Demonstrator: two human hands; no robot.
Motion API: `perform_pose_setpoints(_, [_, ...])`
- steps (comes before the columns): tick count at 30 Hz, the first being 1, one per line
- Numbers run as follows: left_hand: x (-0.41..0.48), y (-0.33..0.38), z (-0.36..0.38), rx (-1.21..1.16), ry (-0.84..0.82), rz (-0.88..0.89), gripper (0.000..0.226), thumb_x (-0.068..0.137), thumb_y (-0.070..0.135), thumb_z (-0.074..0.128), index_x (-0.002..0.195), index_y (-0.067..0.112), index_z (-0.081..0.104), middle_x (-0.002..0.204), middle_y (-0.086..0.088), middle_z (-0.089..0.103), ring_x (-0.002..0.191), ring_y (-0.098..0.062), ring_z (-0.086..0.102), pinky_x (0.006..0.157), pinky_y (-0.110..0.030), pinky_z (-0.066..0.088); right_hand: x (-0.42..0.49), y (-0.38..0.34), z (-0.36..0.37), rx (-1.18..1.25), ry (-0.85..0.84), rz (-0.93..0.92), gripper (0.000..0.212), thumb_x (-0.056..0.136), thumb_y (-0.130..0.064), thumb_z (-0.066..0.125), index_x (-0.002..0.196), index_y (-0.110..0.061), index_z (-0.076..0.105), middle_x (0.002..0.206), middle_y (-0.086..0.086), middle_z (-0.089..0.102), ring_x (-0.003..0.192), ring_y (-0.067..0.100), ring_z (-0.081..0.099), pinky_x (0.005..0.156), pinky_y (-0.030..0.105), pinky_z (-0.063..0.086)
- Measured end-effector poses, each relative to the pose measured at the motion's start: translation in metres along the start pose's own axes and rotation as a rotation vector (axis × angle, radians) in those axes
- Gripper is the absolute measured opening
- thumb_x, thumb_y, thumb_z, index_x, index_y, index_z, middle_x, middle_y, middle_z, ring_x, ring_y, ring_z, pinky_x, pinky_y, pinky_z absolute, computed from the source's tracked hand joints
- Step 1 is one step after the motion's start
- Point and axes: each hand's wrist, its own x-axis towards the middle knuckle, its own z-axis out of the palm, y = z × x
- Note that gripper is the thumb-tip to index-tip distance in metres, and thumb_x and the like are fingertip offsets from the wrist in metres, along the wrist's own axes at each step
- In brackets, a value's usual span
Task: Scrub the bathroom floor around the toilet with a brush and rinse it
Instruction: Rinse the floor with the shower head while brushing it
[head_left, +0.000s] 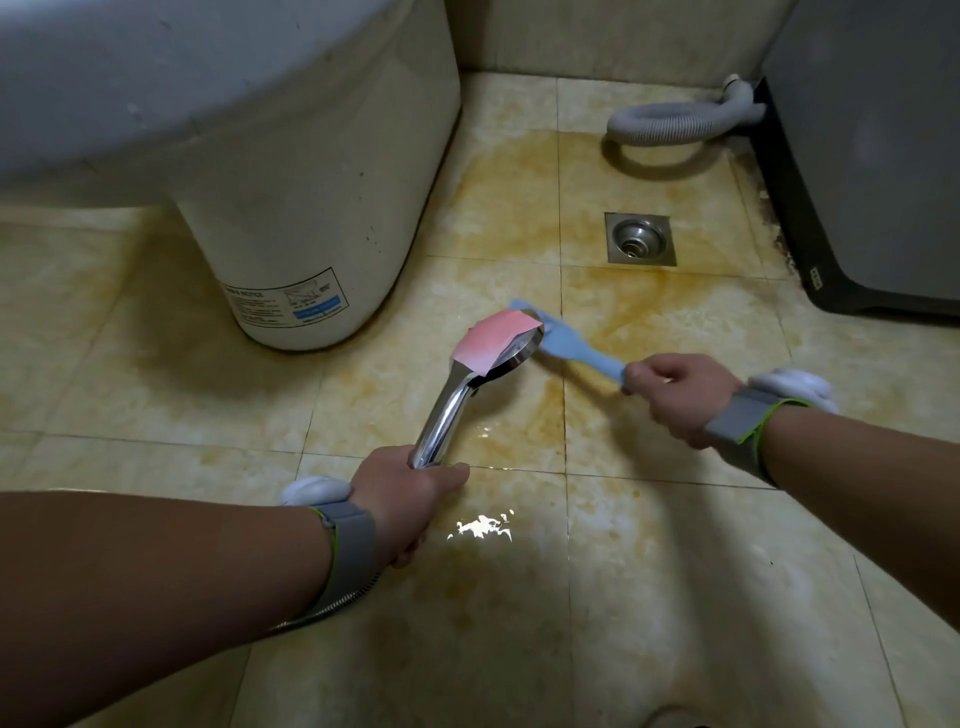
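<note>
My left hand grips the chrome handle of a shower head, whose head carries a pink patch and points down over the wet tiled floor. My right hand grips the handle of a light blue brush. The brush head lies on the floor just behind the shower head, partly hidden by it. The white toilet base stands to the left of both tools. Yellow-brown stains spread over the tiles around the brush.
A square metal floor drain sits beyond the brush. A grey corrugated hose curls at the back wall. A dark grey appliance fills the right side. The shower's metal hose trails under my left wrist.
</note>
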Motion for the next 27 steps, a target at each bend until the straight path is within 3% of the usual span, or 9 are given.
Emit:
perform_pose_setpoints(2, [0.0,-0.001,-0.002,-0.003,0.003,-0.002,0.032,0.086,0.031,0.07,0.072,0.01,0.049,0.06,-0.016,0.044,0.038,-0.019,0.035,0.039,-0.022,0.033,-0.007,-0.009,0.015,-0.018,-0.27,0.004,0.027,0.089,-0.039,0.057,0.083,-0.017,0.072,0.056,0.006,0.048,0.038,0.016,0.035,0.036,0.015,0.029])
perform_pose_setpoints(4, [0.0,-0.001,-0.004,-0.021,0.0,0.001,0.03,0.085,0.03,0.07,0.073,0.01,0.051,0.061,-0.016,0.043,0.037,-0.019,0.034,0.04,-0.021,0.032,-0.009,-0.01,0.013,-0.17,-0.401,0.007,0.025,0.086,-0.04,0.061,0.082,-0.018,0.073,0.052,0.004,0.047,0.036,0.016,0.035,0.037,0.015,0.03])
perform_pose_setpoints(8, [-0.002,-0.004,-0.014,-0.032,0.008,0.009,0.031,0.085,0.031,0.07,0.071,0.011,0.051,0.06,-0.016,0.045,0.039,-0.02,0.036,0.04,-0.022,0.033,0.007,-0.005,-0.003,-0.061,-0.17,0.126,0.033,0.09,-0.037,0.055,0.082,-0.009,0.071,0.053,0.008,0.045,0.04,0.017,0.033,0.042,0.017,0.027])
perform_pose_setpoints(12, [-0.004,-0.007,-0.031,-0.018,0.049,0.002,0.032,0.086,0.033,0.07,0.07,0.011,0.052,0.059,-0.014,0.046,0.039,-0.021,0.038,0.039,-0.023,0.035,0.021,-0.029,0.027,-0.009,0.19,0.026,0.044,0.092,-0.034,0.047,0.085,0.005,0.064,0.064,0.016,0.05,0.052,0.024,0.042,0.047,0.021,0.028])
perform_pose_setpoints(14, [-0.003,-0.008,-0.041,-0.041,0.064,-0.01,0.033,0.085,0.032,0.07,0.069,0.012,0.05,0.058,-0.013,0.045,0.038,-0.021,0.037,0.039,-0.023,0.034,0.015,-0.055,0.057,-0.003,0.124,-0.015,0.043,0.092,-0.038,0.048,0.084,0.0,0.067,0.065,0.014,0.054,0.055,0.026,0.048,0.044,0.022,0.031])
perform_pose_setpoints(17, [-0.001,-0.01,-0.054,-0.079,0.074,-0.023,0.035,0.085,0.031,0.071,0.069,0.013,0.046,0.058,-0.013,0.043,0.039,-0.02,0.035,0.04,-0.022,0.033,-0.003,-0.096,0.094,0.044,-0.167,-0.059,0.033,0.087,-0.04,0.054,0.08,-0.012,0.069,0.053,0.003,0.05,0.043,0.021,0.041,0.034,0.016,0.028])
perform_pose_setpoints(20, [-0.002,-0.012,-0.061,-0.117,0.076,-0.027,0.036,0.085,0.031,0.071,0.067,0.014,0.044,0.058,-0.013,0.042,0.038,-0.019,0.035,0.041,-0.023,0.032,-0.011,-0.116,0.114,0.024,-0.399,-0.121,0.023,0.087,-0.035,0.056,0.085,-0.017,0.07,0.053,0.001,0.049,0.036,0.017,0.037,0.037,0.015,0.029])
perform_pose_setpoints(23, [-0.002,-0.016,-0.068,-0.136,0.074,-0.031,0.035,0.086,0.031,0.07,0.069,0.012,0.047,0.057,-0.014,0.044,0.037,-0.019,0.035,0.041,-0.024,0.033,-0.006,-0.119,0.122,-0.102,-0.377,-0.162,0.025,0.09,-0.034,0.055,0.089,-0.015,0.072,0.053,0.001,0.048,0.025,0.008,0.038,0.027,0.01,0.026])
perform_pose_setpoints(27, [-0.001,-0.015,-0.068,-0.151,0.072,-0.032,0.033,0.087,0.031,0.069,0.072,0.012,0.047,0.061,-0.014,0.043,0.039,-0.019,0.035,0.042,-0.023,0.033,0.016,-0.102,0.095,-0.04,-0.12,0.009,0.028,0.092,-0.03,0.052,0.086,-0.009,0.07,0.052,0.006,0.045,0.037,0.019,0.035,0.03,0.009,0.025])
